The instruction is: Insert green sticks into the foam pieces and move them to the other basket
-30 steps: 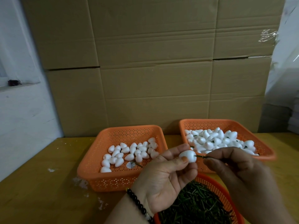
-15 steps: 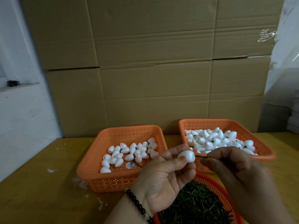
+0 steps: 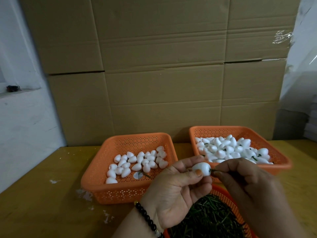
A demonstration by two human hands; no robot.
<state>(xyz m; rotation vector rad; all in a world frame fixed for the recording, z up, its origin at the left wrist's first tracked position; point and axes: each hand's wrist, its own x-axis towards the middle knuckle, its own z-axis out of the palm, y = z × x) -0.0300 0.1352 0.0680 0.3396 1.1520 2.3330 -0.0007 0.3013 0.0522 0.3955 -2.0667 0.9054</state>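
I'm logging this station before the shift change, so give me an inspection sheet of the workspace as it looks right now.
Surface: wooden table, with white crumbs by the left basket.
Job's things: left basket holds loose foam pieces; right basket is heaped with foam pieces, some showing green stems; round basket near the person holds green sticks.
Clutter: a small round label in the left basket.
Hands: left hand pinches one foam piece; right hand holds a green stick at that piece.
Cables: nothing seen.
Surroundings: stacked cardboard boxes behind, white wall at left, clear plastic sheeting at right.
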